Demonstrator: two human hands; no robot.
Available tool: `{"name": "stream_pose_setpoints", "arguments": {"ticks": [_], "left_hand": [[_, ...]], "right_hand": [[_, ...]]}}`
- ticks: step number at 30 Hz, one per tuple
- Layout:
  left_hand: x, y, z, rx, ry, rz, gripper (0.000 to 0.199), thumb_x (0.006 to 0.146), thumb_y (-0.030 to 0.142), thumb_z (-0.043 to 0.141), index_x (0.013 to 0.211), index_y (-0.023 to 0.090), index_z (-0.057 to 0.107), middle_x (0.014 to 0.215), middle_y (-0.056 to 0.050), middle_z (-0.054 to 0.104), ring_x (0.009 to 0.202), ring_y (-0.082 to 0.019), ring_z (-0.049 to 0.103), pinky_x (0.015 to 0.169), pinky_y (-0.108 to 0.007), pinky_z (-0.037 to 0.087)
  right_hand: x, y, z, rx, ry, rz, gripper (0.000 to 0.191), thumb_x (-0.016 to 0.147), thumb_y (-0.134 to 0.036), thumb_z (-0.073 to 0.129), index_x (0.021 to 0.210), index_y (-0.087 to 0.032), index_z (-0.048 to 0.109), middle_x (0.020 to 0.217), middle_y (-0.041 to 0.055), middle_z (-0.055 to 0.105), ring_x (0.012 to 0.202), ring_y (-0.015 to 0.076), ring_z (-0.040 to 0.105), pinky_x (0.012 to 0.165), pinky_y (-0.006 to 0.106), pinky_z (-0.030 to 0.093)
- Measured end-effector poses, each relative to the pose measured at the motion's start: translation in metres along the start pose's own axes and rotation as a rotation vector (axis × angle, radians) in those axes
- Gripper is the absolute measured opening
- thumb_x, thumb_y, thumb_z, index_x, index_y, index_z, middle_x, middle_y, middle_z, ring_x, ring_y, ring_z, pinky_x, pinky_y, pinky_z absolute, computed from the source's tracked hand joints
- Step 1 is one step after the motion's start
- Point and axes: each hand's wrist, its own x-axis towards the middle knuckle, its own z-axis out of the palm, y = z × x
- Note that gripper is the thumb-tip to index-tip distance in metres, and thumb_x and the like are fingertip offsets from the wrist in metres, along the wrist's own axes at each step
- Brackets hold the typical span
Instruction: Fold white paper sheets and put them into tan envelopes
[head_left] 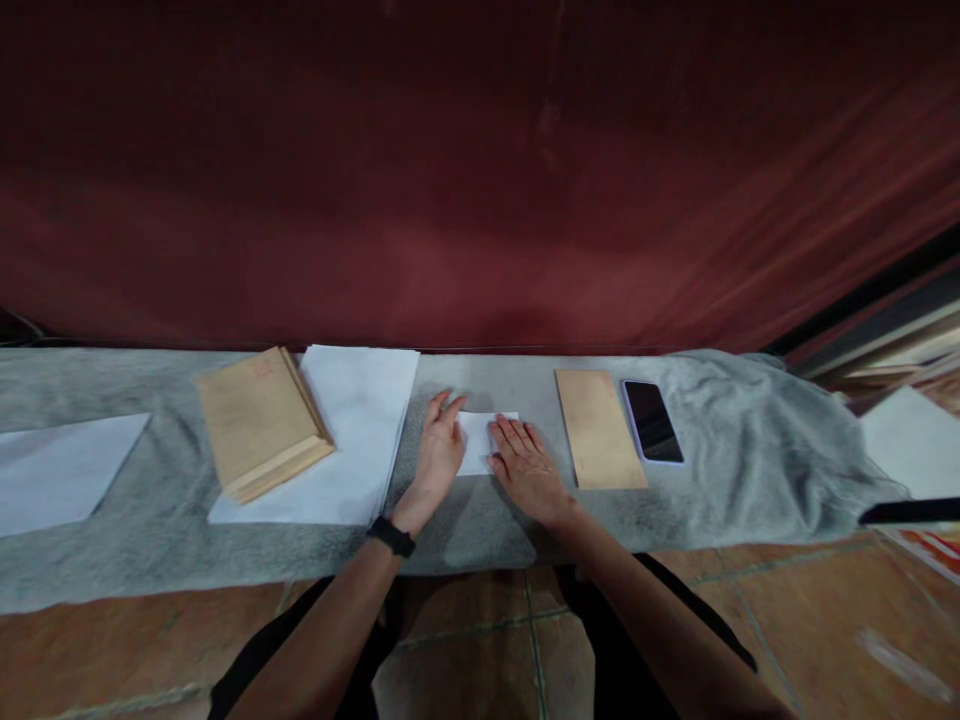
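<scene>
A small folded sheet of white paper [475, 445] lies on the grey cloth in front of me. My right hand [525, 468] rests flat on its right part, fingers stretched out, hiding that side. At the paper's left edge is my left hand [440, 445], its fingers curved and apart, holding nothing; whether it touches the paper I cannot tell. To the right of my right hand lies a single brown envelope [602, 430]. Left of my left hand is a stack of white sheets [356, 425], partly covered by a bundle of brown envelopes [259, 415].
A phone [653, 422] with a dark screen lies beyond the single envelope. Another white sheet [64, 470] is at the far left. The grey cloth [750, 450] is wrinkled on the right. A dark red surface [480, 250] rises behind; the floor is tiled [480, 660].
</scene>
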Motion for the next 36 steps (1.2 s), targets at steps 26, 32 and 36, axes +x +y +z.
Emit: {"name": "stream_pose_setpoints", "arguments": {"ticks": [26, 32, 36], "left_hand": [[-0.058, 0.028, 0.005, 0.445, -0.257, 0.237, 0.069, 0.105, 0.050, 0.035, 0.153, 0.001, 0.038, 0.162, -0.022, 0.036, 0.155, -0.031, 0.026, 0.127, -0.050, 0.024], [-0.057, 0.020, 0.000, 0.488, -0.235, 0.212, 0.073, 0.104, 0.052, 0.034, 0.154, 0.000, 0.036, 0.164, -0.024, 0.031, 0.156, -0.032, 0.023, 0.127, -0.050, 0.022], [-0.057, 0.018, -0.005, 0.495, -0.226, 0.187, 0.074, 0.103, 0.052, 0.038, 0.156, -0.001, 0.033, 0.164, -0.024, 0.030, 0.156, -0.032, 0.022, 0.127, -0.050, 0.022]], "right_hand": [[-0.006, 0.000, 0.005, -0.120, 0.038, 0.005, 0.057, 0.105, -0.026, 0.035, 0.160, -0.012, 0.032, 0.167, 0.0102, 0.031, 0.154, 0.0259, 0.028, 0.127, 0.049, 0.018], [-0.008, 0.000, 0.007, -0.086, 0.055, 0.070, 0.057, 0.106, -0.028, 0.033, 0.159, -0.008, 0.031, 0.165, 0.0134, 0.033, 0.154, 0.0271, 0.029, 0.126, 0.050, 0.019], [-0.009, -0.001, 0.007, -0.075, 0.071, 0.116, 0.058, 0.108, -0.035, 0.034, 0.158, -0.006, 0.035, 0.165, 0.0147, 0.033, 0.153, 0.0282, 0.031, 0.126, 0.049, 0.021]]}}
